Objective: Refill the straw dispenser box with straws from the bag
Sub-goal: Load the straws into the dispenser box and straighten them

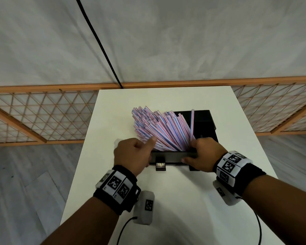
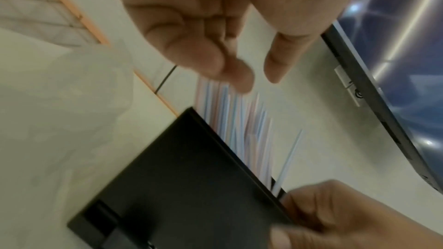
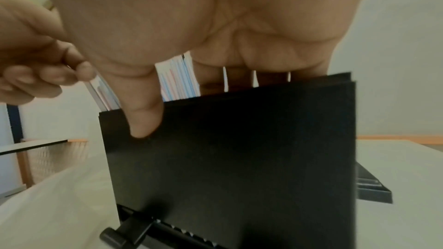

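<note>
The black straw dispenser box (image 1: 173,157) stands on the white table (image 1: 166,200). A thick bunch of red, white and blue striped straws (image 1: 162,129) stands in it, fanned out and leaning away to the left. My left hand (image 1: 148,147) is at the box's left end, fingers curled, thumb against the straws. My right hand (image 1: 193,152) grips the box's front wall at the right; in the right wrist view the thumb (image 3: 143,120) lies on the front and the fingers (image 3: 239,79) reach inside. The clear bag (image 2: 72,82) lies left of the box.
A black lid (image 1: 201,119) lies behind the box at the right. An orange lattice railing (image 1: 42,117) runs behind the table and a black cable (image 1: 99,41) crosses the wall. The left wrist view shows a dark screen (image 2: 395,63).
</note>
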Demonstrator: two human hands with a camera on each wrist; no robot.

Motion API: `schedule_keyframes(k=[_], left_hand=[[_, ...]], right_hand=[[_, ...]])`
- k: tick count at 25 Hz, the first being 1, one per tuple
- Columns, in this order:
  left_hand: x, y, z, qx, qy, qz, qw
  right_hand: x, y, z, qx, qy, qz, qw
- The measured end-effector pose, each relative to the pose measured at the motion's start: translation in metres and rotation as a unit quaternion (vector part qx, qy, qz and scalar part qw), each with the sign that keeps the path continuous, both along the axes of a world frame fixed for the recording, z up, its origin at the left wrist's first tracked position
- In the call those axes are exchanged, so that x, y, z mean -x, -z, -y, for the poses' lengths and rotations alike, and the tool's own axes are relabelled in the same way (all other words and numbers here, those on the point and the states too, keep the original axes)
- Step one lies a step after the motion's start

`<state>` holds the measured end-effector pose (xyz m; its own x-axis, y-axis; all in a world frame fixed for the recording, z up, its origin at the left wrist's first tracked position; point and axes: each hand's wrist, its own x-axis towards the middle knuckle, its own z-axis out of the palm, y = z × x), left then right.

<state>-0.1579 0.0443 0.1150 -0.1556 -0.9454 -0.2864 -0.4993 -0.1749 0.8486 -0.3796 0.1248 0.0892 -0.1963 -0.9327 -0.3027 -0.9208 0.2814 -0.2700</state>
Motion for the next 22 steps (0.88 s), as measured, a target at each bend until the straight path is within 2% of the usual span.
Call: schedule_keyframes(k=[2, 6, 7, 12, 16, 18, 20, 22], left_hand=[[-0.006, 0.003, 0.002, 0.021, -0.042, 0.024, 0.999], [0.003, 0.005, -0.002, -0.128, -0.066, -0.051, 0.988], [0.004, 0.006, -0.003, -0.14, -0.06, -0.06, 0.987], [0.005, 0.013, -0.006, -0.096, -0.023, -0.062, 0.993], [0.004, 0.016, -0.009, -0.105, -0.004, -0.059, 0.993], [0.004, 0.016, -0.011, -0.108, 0.003, -0.052, 0.993], [0.005, 0.015, -0.012, -0.111, 0.004, -0.052, 0.992], [0.007, 0.014, -0.013, -0.12, 0.002, -0.062, 0.991]], right_hand=[[-0.001, 0.002, -0.001, -0.009, -0.017, -0.004, 1.0], [-0.001, 0.013, -0.002, 0.011, -0.005, 0.017, 1.0], [-0.001, 0.016, -0.003, 0.012, -0.003, 0.02, 1.0], [-0.002, 0.021, -0.015, 0.012, -0.01, 0.035, 0.999], [-0.009, 0.016, -0.027, 0.015, -0.034, 0.043, 0.998], [-0.013, 0.008, -0.03, 0.049, -0.004, 0.069, 0.996], [-0.01, -0.001, -0.025, 0.082, 0.083, 0.078, 0.99], [-0.004, -0.005, -0.013, 0.043, 0.135, 0.068, 0.988]])
